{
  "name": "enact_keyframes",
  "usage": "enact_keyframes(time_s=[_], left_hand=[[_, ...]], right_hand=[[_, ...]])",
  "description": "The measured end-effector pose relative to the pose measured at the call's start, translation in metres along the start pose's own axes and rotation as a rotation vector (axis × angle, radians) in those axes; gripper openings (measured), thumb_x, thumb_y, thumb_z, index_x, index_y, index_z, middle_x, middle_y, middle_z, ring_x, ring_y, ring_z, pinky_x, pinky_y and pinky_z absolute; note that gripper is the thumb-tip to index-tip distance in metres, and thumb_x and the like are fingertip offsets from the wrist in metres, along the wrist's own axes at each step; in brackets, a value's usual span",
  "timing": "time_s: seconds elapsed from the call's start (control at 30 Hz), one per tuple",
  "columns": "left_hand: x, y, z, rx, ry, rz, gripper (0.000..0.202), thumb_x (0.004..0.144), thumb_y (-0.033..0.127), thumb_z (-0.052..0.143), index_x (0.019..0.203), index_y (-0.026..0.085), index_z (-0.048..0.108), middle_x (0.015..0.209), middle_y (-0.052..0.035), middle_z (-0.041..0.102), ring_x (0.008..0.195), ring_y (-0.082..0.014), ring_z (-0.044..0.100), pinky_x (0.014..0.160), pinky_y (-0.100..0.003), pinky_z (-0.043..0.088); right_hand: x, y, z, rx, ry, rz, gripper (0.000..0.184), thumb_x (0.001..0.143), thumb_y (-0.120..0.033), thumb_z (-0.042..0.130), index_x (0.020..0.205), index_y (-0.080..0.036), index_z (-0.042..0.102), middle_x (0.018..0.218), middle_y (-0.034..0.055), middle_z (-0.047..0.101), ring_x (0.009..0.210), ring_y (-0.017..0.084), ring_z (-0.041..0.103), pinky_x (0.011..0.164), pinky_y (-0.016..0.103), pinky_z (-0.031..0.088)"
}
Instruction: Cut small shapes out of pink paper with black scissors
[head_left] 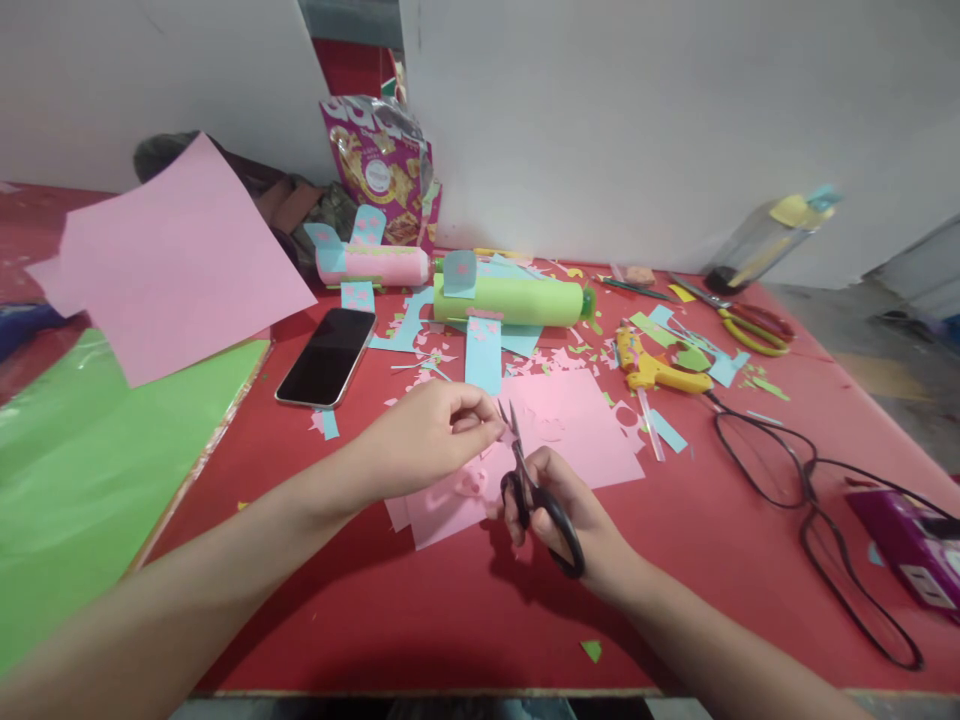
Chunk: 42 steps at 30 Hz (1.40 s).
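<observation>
My right hand (pixel 574 515) grips black-handled scissors (pixel 536 490), blades pointing up and slightly apart. My left hand (pixel 431 435) pinches a tiny pink paper scrap (pixel 508 436) right at the blade tips. Both hands hover over a cut-up pink paper sheet (pixel 577 425) lying on the red table (pixel 420 600). Beyond it lie a green paper-wrapped bottle (pixel 517 300) with blue wings and a pink one (pixel 375 265) like it.
A black phone (pixel 328 356) lies left of centre. Large pink (pixel 176 265) and green (pixel 90 450) sheets are at left. A yellow glue gun (pixel 656 368) with its black cord (pixel 810 490), yellow scissors (pixel 754 328), a snack bag (pixel 382 170), a tipped bottle (pixel 765 240) and a purple power strip (pixel 911 545) lie around.
</observation>
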<state>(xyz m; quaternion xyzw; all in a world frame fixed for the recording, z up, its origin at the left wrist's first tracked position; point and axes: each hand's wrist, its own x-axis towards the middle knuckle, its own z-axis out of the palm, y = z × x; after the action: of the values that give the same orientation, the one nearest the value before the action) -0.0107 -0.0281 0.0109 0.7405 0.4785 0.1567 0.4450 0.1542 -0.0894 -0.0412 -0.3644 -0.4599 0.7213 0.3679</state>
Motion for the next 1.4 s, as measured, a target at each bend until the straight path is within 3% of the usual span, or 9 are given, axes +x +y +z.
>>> enact_keyframes(time_s=[0.37, 0.87, 1.1, 1.3, 1.4], left_hand=[[0.001, -0.003, 0.011, -0.227, 0.026, -0.032, 0.018, 0.074, 0.027, 0.046, 0.06, 0.017, 0.047, 0.057, 0.004, 0.04, 0.054, -0.0093, 0.04, 0.051, -0.021, 0.035], [0.001, -0.005, 0.009, -0.212, 0.015, 0.001, 0.016, 0.075, 0.027, 0.045, 0.063, 0.017, 0.049, 0.061, 0.0029, 0.046, 0.059, -0.0106, 0.043, 0.057, -0.023, 0.035], [0.004, -0.005, 0.007, -0.183, 0.028, 0.007, 0.015, 0.073, 0.026, 0.046, 0.063, 0.016, 0.049, 0.06, 0.002, 0.048, 0.058, -0.011, 0.045, 0.057, -0.023, 0.037], [0.003, -0.003, 0.005, -0.052, -0.098, 0.007, 0.012, 0.07, 0.021, 0.043, 0.061, 0.017, 0.05, 0.058, 0.0031, 0.049, 0.056, -0.0101, 0.044, 0.051, -0.021, 0.033], [0.001, -0.001, 0.006, -0.005, -0.212, -0.005, 0.011, 0.066, 0.018, 0.042, 0.058, 0.017, 0.049, 0.051, 0.0049, 0.043, 0.049, -0.0085, 0.039, 0.045, -0.019, 0.028]], right_hand=[[0.0, 0.004, 0.0, -0.006, 0.025, -0.075, 0.039, 0.068, -0.053, 0.058, 0.075, -0.022, 0.034, 0.066, -0.0031, 0.049, 0.053, 0.01, 0.044, 0.053, 0.026, 0.035], [0.0, 0.005, 0.001, 0.028, 0.063, -0.05, 0.037, 0.068, -0.048, 0.06, 0.073, -0.022, 0.035, 0.062, -0.0059, 0.05, 0.048, 0.008, 0.046, 0.051, 0.025, 0.035], [0.002, 0.008, 0.001, -0.011, 0.146, -0.054, 0.041, 0.062, -0.048, 0.065, 0.069, -0.021, 0.034, 0.053, -0.0087, 0.048, 0.042, 0.007, 0.045, 0.044, 0.022, 0.034], [0.004, 0.007, 0.0, 0.041, 0.189, -0.108, 0.041, 0.061, -0.044, 0.067, 0.074, -0.022, 0.035, 0.064, -0.0063, 0.051, 0.053, 0.008, 0.048, 0.05, 0.022, 0.037], [0.004, 0.005, 0.0, 0.061, 0.203, -0.151, 0.036, 0.063, -0.031, 0.069, 0.075, -0.022, 0.036, 0.07, -0.006, 0.05, 0.059, 0.007, 0.048, 0.054, 0.021, 0.038]])
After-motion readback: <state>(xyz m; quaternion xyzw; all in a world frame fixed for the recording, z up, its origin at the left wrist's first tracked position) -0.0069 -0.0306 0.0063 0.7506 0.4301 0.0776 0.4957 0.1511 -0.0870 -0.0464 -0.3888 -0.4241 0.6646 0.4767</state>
